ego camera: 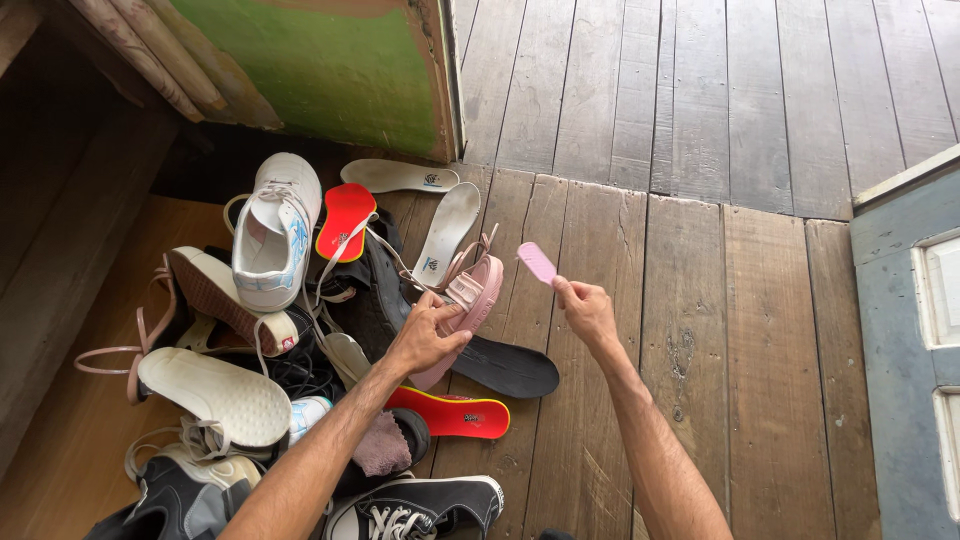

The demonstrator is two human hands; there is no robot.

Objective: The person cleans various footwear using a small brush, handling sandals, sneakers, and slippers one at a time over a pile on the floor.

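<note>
My left hand (427, 335) grips a pink sneaker (468, 300) by its side, at the right edge of a heap of shoes on a wooden floor. The sneaker lies tilted with its opening facing up and its pink laces loose. My right hand (585, 308) is raised just right of the sneaker and pinches the handle of a small pink brush (537, 263), whose head points up and to the left. The brush is clear of the shoe.
The heap holds a white sneaker (276, 230), red insoles (345, 220), white insoles (445, 232), a black insole (505, 368), black canvas shoes (415, 512) and a pink cloth (383, 447). A green panel (330, 65) stands behind. A grey-blue door (910, 350) is at the right.
</note>
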